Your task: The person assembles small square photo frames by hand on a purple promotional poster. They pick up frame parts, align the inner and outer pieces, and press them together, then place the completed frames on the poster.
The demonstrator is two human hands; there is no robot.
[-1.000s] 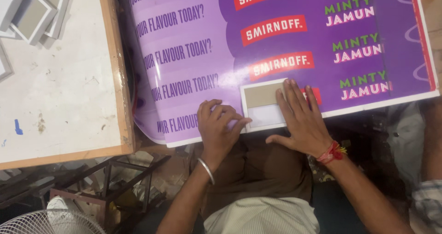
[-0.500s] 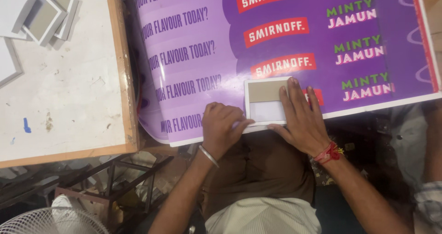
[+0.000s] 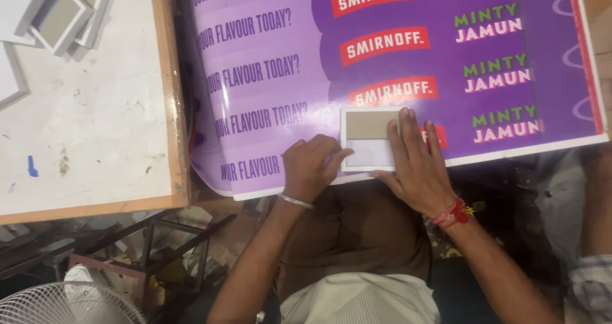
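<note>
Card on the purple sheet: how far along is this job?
Done: the small card already lies flat at the near edge of the purple sheet, and similar pieces are stacked on the white table. In hand: the right hand presses the card's right side while the left hand works its left edge. Left: most of the sheet is uncovered.

Single head view, looking steeply down, close over lap
</note>
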